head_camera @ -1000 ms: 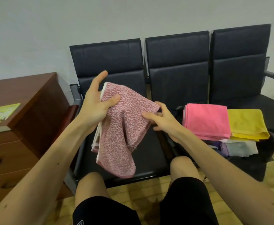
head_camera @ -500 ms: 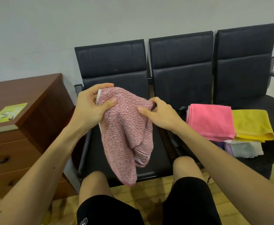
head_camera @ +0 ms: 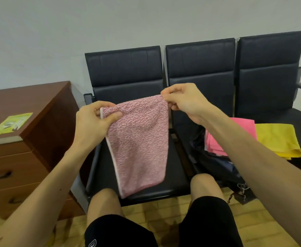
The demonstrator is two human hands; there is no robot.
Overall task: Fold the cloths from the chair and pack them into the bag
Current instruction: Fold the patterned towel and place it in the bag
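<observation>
A pale pink textured cloth (head_camera: 140, 145) hangs flat in front of me over the left seat of a black three-seat chair (head_camera: 124, 82). My left hand (head_camera: 94, 123) pinches its upper left corner and my right hand (head_camera: 183, 100) pinches its upper right corner, a little higher. On the middle seat a bright pink folded cloth (head_camera: 215, 145) and a yellow folded cloth (head_camera: 278, 138) lie on a dark bag (head_camera: 215, 166), partly hidden by my right forearm.
A brown wooden drawer cabinet (head_camera: 30, 132) stands at the left with a green leaflet (head_camera: 10, 123) on top. My bare knees (head_camera: 105, 200) are close to the seat's front edge. The floor is yellowish tile (head_camera: 165, 216). A keyring (head_camera: 242, 188) hangs from the bag.
The bunched cloth has been spread out: my right hand moved up and to the right with one corner, my left hand holds the other, and the cloth now hangs flat.
</observation>
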